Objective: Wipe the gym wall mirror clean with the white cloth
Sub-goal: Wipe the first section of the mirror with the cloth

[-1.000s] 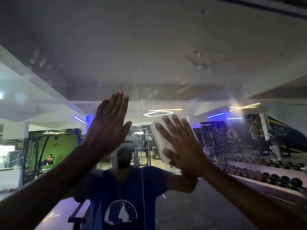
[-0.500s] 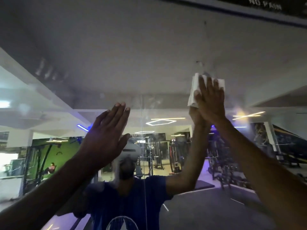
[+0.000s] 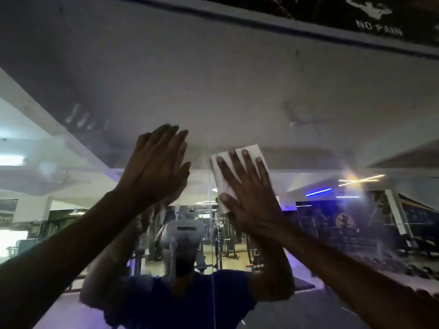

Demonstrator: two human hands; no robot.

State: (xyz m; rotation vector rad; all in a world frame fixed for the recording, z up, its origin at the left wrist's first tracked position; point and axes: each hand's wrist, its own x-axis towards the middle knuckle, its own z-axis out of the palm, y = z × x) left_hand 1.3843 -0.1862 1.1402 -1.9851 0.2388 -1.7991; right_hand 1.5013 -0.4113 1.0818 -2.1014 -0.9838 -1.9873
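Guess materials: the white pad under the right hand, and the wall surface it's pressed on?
White cloth: looks like a soft woven or paper-like wipe, matte, folded into a flat rectangle with crisp edges; cloth versus paper is not clear. Mirror: glossy silvered glass, since it reflects the gym and the person, shows smudges, and has a vertical seam between panels. Right hand presses the cloth flat.

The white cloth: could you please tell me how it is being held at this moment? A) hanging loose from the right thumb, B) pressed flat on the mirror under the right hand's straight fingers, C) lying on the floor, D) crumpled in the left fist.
B: the right hand lies flat with straight fingers over the white cloth, pressing it to the mirror.
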